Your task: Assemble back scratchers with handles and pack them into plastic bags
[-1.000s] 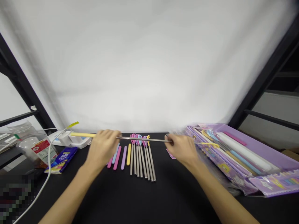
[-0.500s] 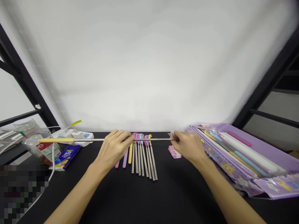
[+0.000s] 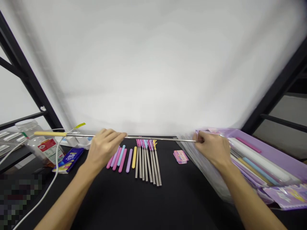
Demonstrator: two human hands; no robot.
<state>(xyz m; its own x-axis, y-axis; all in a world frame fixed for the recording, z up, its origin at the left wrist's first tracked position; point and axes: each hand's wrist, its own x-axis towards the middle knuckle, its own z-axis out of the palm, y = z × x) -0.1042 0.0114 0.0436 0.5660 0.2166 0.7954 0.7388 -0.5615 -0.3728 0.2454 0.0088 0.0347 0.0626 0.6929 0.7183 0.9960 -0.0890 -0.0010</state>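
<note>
A long thin metal rod (image 3: 153, 138) with a yellow handle (image 3: 50, 134) at its left end is held level above the black table. My left hand (image 3: 104, 145) is closed round it near the handle side. My right hand (image 3: 212, 147) grips its right end, whose tip is hidden in the fingers. Beneath and between the hands lie several metal tubes (image 3: 148, 166) with coloured hooked ends. Left of them are several pink, purple, blue and yellow sticks (image 3: 122, 160). A small stack of pink cards (image 3: 180, 157) lies nearer my right hand.
On the right stands a purple box (image 3: 271, 150) holding long wrapped items, with clear plastic bags (image 3: 203, 159) beside it. To the left are a plastic jar (image 3: 35, 148), a blue packet (image 3: 72, 158) and a white cable (image 3: 57, 159). A white wall (image 3: 153, 64) rises behind.
My hands have moved apart, left hand leftwards and right hand rightwards, and the rod between them shows longer. More coloured sticks are uncovered, and the clear bags now show by my right hand.
</note>
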